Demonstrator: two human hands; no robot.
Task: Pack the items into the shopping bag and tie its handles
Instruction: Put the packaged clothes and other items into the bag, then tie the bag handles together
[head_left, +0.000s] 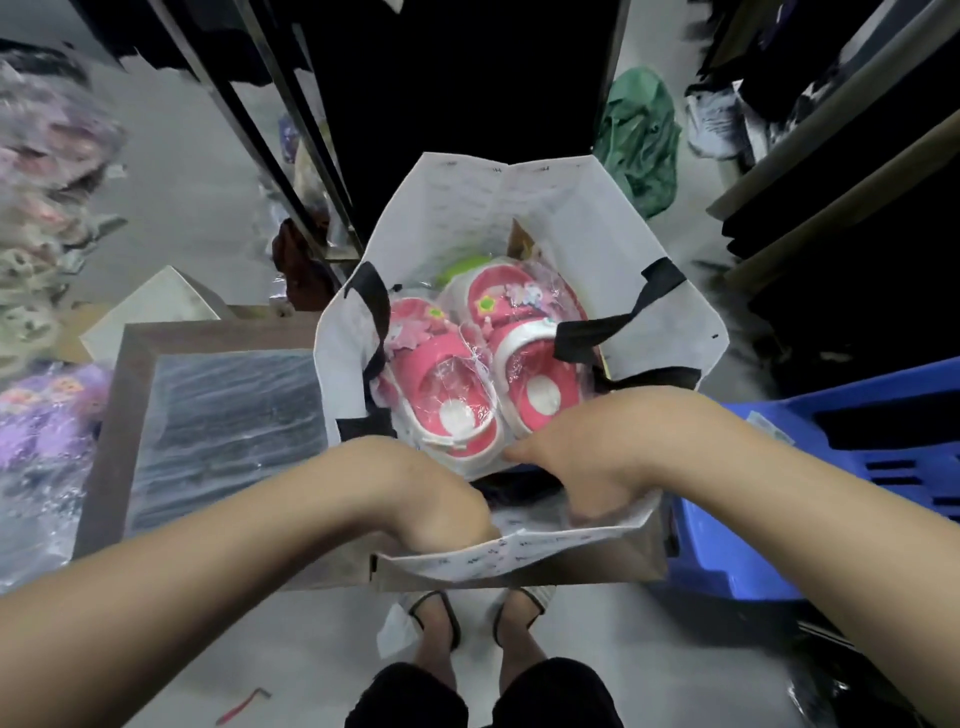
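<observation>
1. A blue plastic crate (831, 519) sits just to the right of my right arm. A stack of dark goods under clear wrap (223, 415) lies to the left.
2. Further left are blurred purple packets (47, 410). A crumpled green bag (641, 140) lies on the floor beyond.
3. The near rim of the white shopping bag (519, 208) folds over in front of my hands and hides my fingers.
4. My left hand (447, 506) and right hand (582, 462) both bend down at the wrist into the bag's near side. I cannot tell whether the fingers are spread or gripping.
5. The bag stands open in front of me on the brown-edged counter (111, 415), its mouth wide.
6. Its black handles (371, 312) hang loose on both sides, not tied.
7. Inside lies a pair of pink shoes (483, 374) with white trim, sealed in clear plastic. Something lime green (462, 267) shows behind them.
8. Small dark print runs across the bag's inner walls.
9. The floor (322, 639) is pale grey. My feet in sandals (436, 618) stand on it below the counter's edge.
10. A thin red object (241, 705) lies on the floor to the left.
11. Dark shelving (831, 208) lines the right side of the narrow room.
</observation>
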